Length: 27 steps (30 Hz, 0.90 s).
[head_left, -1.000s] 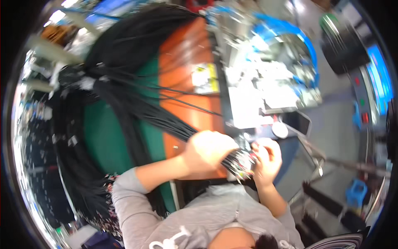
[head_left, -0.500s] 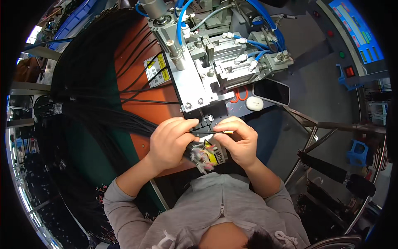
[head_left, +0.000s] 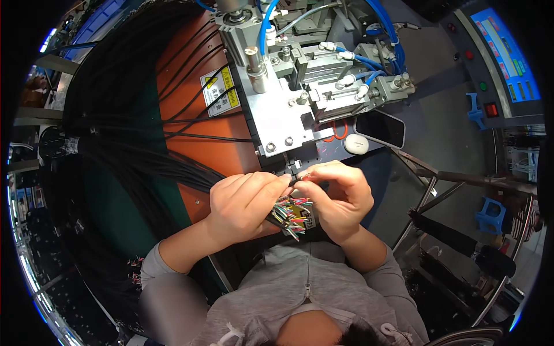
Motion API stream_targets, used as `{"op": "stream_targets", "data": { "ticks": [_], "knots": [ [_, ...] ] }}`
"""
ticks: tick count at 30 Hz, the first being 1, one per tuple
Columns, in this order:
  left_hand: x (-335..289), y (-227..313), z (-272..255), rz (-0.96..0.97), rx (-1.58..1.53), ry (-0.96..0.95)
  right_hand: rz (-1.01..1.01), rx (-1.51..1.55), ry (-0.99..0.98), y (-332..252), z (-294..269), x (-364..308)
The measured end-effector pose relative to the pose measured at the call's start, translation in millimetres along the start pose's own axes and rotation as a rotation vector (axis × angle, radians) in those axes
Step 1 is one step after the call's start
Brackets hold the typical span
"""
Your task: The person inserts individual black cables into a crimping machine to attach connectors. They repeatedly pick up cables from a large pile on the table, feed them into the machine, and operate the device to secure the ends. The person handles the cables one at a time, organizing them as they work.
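My left hand (head_left: 245,203) is closed around a bundle of black cables (head_left: 193,168) that comes in from the left. Below its fingers, the bundle's stripped ends fan out as many thin coloured wires (head_left: 293,217) in red, green, white and yellow. My right hand (head_left: 341,199) is closed in a pinch, thumb and forefinger on the reddish wire end of one cable (head_left: 305,177), close to the left fingertips. Both hands are just in front of a small black fixture (head_left: 294,165) at the near edge of the metal machine (head_left: 271,118). The fingers partly hide the pinched cable.
More black cables (head_left: 202,137) run from the left over the orange work surface (head_left: 222,155) to the machine, which carries blue air hoses (head_left: 384,29). Right of it lie red-handled scissors (head_left: 340,130), a round white case (head_left: 356,144) and a phone (head_left: 379,130). A control panel (head_left: 508,57) stands far right.
My right hand has shifted slightly right, its fingers now at a cable's reddish wire end. My left hand has moved a little right, and the coloured wire ends below it, blurred before, show sharply.
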<state>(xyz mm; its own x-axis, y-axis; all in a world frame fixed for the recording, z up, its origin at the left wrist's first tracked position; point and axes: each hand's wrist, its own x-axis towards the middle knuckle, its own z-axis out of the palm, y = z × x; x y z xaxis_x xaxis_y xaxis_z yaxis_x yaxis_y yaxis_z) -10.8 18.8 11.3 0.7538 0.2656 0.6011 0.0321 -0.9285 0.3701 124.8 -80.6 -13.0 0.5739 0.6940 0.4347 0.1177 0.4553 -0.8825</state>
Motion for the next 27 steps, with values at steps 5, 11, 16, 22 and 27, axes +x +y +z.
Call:
{"op": "stream_targets", "data": {
  "ticks": [5,11,16,22,27],
  "knots": [
    [1,0,0,-0.067,-0.011,0.012,-0.037,-0.296,-0.15,-1,-1,11],
    [1,1,6,-0.098,0.008,-0.013,0.339,0.039,-0.219,-3,-9,21],
    [-5,0,8,-0.096,0.033,-0.043,0.07,-0.168,-0.159,6,-10,14],
    [-6,5,7,-0.022,0.175,-0.071,-0.023,-0.51,-0.332,-3,-22,20],
    [-10,1,15,0.007,0.16,0.005,0.552,0.042,-0.301,4,-35,10]
  ]
}}
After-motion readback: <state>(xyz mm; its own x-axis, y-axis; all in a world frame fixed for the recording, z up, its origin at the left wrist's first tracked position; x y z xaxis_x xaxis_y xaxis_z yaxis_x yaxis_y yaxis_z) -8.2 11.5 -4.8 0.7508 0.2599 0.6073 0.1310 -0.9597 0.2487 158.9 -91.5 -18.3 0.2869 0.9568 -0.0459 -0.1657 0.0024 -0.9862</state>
